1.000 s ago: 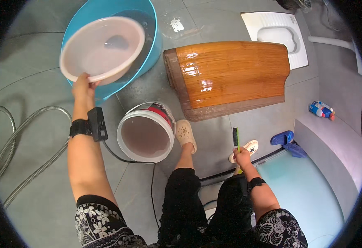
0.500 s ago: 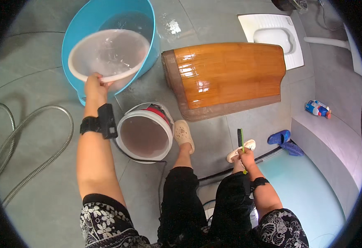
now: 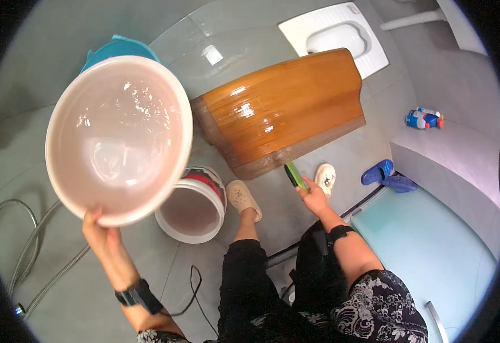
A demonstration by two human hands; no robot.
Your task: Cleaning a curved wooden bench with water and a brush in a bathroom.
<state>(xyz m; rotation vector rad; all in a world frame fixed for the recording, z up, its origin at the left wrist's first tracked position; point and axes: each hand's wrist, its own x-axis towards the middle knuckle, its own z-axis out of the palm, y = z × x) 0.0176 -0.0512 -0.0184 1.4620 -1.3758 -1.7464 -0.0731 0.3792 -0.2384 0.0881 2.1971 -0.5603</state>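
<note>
My left hand [image 3: 105, 233] grips the near rim of a large pale pink basin [image 3: 121, 134], thumb over the edge. The basin is raised and tilted toward me, its wet inside glistening; how much water it holds I cannot tell. Behind it, a blue tub [image 3: 118, 48] is mostly hidden. My right hand [image 3: 314, 197] is closed round a green-handled brush [image 3: 295, 175] with dark bristles. The brush is just off the near edge of an orange-brown slatted mat [image 3: 284, 103] with a brown border, which lies wet and folded over on the floor.
A white bucket [image 3: 190, 212] of cloudy water stands left of my foot. A squat toilet [image 3: 341, 40] is beyond the mat. Blue slippers [image 3: 380, 172] and bottles [image 3: 424, 118] sit at right, near a glass panel [image 3: 427, 240]. A metal hose [image 3: 35, 231] curls at left.
The basin has come up out of the blue tub, toward me, in my left hand. My right hand has moved forward and left with the brush. The whole view has shifted.
</note>
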